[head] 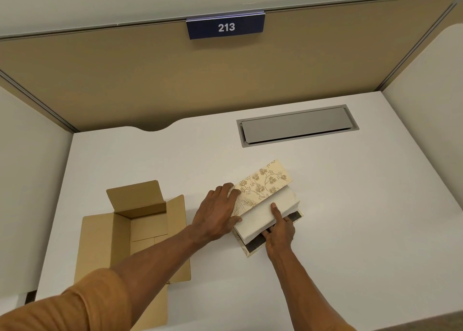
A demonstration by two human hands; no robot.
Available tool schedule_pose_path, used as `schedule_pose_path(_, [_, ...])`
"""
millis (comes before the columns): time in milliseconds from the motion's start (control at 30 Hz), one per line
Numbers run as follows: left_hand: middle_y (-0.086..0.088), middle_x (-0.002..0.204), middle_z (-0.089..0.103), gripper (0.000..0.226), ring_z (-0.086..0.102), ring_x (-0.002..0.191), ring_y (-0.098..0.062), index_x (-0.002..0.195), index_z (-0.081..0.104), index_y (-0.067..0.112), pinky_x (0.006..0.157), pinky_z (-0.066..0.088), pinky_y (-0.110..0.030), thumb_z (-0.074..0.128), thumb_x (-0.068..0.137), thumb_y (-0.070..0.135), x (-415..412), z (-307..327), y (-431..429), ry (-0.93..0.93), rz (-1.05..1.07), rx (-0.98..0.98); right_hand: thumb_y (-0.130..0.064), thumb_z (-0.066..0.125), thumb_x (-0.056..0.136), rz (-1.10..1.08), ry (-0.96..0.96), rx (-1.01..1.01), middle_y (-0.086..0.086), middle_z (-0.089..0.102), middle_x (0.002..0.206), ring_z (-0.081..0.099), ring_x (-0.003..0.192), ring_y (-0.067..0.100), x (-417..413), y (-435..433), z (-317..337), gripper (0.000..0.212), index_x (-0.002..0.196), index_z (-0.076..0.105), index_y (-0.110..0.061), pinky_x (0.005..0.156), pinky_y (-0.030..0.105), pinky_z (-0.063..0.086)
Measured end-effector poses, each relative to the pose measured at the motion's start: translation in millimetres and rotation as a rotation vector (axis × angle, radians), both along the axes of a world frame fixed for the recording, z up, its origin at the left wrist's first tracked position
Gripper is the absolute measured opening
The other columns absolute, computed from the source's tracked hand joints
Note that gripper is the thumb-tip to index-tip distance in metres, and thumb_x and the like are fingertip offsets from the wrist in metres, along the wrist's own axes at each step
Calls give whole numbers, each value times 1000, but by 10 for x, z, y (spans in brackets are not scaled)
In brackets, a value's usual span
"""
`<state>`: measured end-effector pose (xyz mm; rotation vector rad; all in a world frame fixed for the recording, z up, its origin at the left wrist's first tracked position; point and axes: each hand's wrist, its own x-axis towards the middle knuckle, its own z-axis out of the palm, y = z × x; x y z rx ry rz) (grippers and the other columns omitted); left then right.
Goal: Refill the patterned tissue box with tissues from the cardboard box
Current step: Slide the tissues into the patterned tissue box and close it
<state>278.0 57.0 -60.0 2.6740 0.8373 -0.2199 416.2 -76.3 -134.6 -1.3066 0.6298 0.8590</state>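
Stage: late, by my reading. You have the tissue stack (266,211) at the patterned tissue box (263,185), not yet seated.
Cardboard box: the cardboard box (136,226) sits open on the desk (350,205), to the left of the patterned box and apart from it; what shows of its inside looks bare.
Patterned box: lies near the desk's middle, its floral lid hinged up and back, dark interior showing along the near edge.
Tissue stack: tilted, far edge under the lid, near edge riding above the box rim.
Left hand: your left hand (218,213) lies flat, fingers spread, against the box's left side and lid, steadying it.
Right hand: your right hand (279,229) presses the stack's near edge, index finger extended on top, other fingers curled beneath; not a full grasp.
Remaining: push the stack level inside, close the lid.
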Motion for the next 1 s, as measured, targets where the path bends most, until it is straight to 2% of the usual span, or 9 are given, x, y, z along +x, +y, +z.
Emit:
schedule_pose_path(167, [-14,168,37,80,47,145,-35,158,41,15,116,45,-44,77,94,47,-15,0,-70,8,-7,30,-19,89,90,-9,11,15,20,72,134,69,125,37,-19,47,-24,56,138,63,-5,94,59,63])
schedule_pose_path(500, [-15,169,36,79,47,146,-35,159,40,15,116,46,-44,74,96,47,-10,39,-133,33,-19,50,-20,87,92,16,-8,40,21,71,134,71,119,37,-7,111,-49,56,140,61,-3,92,57,63])
schedule_pose_path(600, [-16,169,37,78,48,145,-35,159,41,14,116,47,-44,75,96,46,-12,46,-167,38,-28,62,-20,87,93,45,-31,17,21,71,133,71,122,39,7,108,-58,56,139,62,-3,97,60,63])
schedule_pose_path(800, [-20,165,44,81,53,142,-37,156,47,13,112,52,-45,82,91,45,8,46,-277,85,-31,73,-42,90,87,271,-211,-195,9,76,110,74,107,33,-18,43,-106,49,120,68,-12,100,58,63])
schedule_pose_path(900, [-21,153,58,85,66,129,-36,145,59,12,100,61,-42,94,76,47,-7,49,-325,136,-60,107,-37,89,90,274,-246,-156,11,80,106,77,106,34,-22,-50,-136,33,109,72,-16,96,56,65])
schedule_pose_path(1000, [-22,149,62,87,68,127,-36,142,61,11,99,62,-42,97,71,46,-30,31,-402,133,-88,143,-30,86,93,281,-266,-85,11,81,111,81,104,28,-29,-156,-126,40,126,73,-10,95,50,67])
